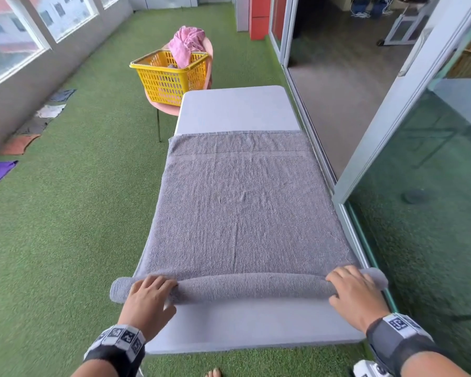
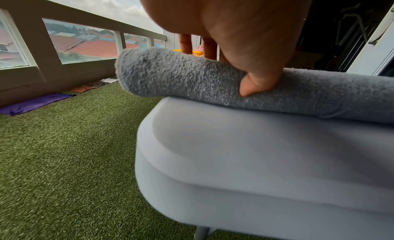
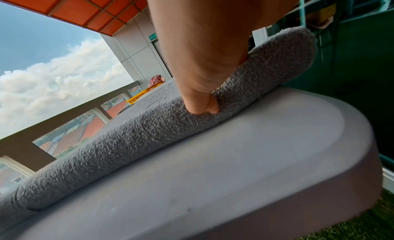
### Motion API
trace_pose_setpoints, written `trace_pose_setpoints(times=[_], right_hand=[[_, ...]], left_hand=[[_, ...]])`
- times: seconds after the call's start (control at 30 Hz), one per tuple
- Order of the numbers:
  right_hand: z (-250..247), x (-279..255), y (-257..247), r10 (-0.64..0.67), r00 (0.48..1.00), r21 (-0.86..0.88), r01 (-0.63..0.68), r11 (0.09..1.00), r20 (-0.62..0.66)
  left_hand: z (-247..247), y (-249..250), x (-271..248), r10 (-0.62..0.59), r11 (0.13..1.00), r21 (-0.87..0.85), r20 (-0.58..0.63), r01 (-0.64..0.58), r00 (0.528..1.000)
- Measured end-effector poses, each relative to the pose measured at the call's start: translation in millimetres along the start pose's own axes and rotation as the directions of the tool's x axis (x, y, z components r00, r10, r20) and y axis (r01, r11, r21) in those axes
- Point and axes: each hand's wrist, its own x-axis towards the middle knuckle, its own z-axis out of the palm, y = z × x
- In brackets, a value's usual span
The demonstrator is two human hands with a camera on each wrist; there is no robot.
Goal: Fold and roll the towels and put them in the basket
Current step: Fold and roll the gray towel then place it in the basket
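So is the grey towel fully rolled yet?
No. The grey towel is rolled only at its near end; the rest lies spread flat on the table.

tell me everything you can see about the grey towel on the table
The grey towel is terry cloth, spread flat along the pale grey table. Its near end is wound into a thin roll whose two ends jut past the table's sides; the rest lies flat, faintly creased, with a stitched band near the far hem. The left hand and right hand each grip the roll near one end, thumbs on its near side.
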Motion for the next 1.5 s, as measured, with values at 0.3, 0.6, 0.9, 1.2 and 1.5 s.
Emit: trace_pose_setpoints(times=[0.3, 0.6, 0.9, 1.2, 1.5], right_hand=[[-8, 5, -5, 0.029, 0.993, 0.059, -0.036, 0.998, 0.115], [-20, 0, -8, 0.121, 0.99, 0.118, -0.112, 0.987, -0.078], [-2, -7, -3, 0.015, 1.0, 0.042, -0.015, 0.999, 0.004], [-3, 4, -5, 0.108, 0.99, 0.11, -0.118, 0.987, 0.094], [-8, 7, -7, 0.161, 0.986, 0.267, -0.143, 0.953, -0.045]], left_hand=[[6, 7, 1, -0.052, 0.998, 0.037, -0.005, 0.052, 0.999], [1, 6, 7, -0.106, 0.987, -0.123, -0.055, 0.099, 0.993], [9, 11, -4, -0.115, 0.991, -0.076, -0.023, 0.113, 0.993], [11, 18, -5, -0.221, 0.974, -0.053, 0.022, 0.222, 0.975], [-8, 21, 6, -0.241, 0.966, -0.104, -0.056, 0.235, 0.969]])
